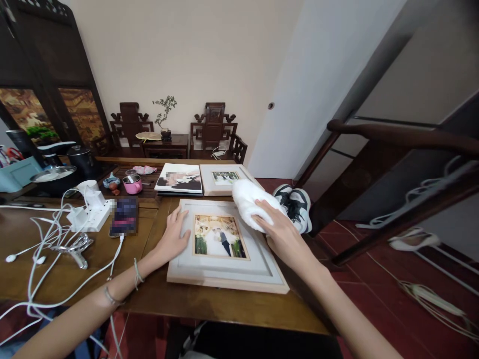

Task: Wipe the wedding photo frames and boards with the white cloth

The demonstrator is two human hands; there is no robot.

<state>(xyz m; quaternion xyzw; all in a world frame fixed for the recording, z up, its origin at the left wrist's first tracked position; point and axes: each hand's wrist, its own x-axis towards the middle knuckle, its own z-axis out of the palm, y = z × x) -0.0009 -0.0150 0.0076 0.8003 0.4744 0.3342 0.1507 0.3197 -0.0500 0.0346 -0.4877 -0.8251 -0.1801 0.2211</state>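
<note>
The left hand (172,237), thumb and fingers apart, is resting on a picture frame (220,267) lying on the table (209,306); at the frame's far right corner, the right hand (276,225) is clutching a white cloth (245,200).

I am in a home, judging by the carved dark-wood armchairs (215,122), green potted bonsai (169,103) and black-and-white lace-up sneakers (300,204).

Framed photo (221,237) on wooden table (224,305)
</note>
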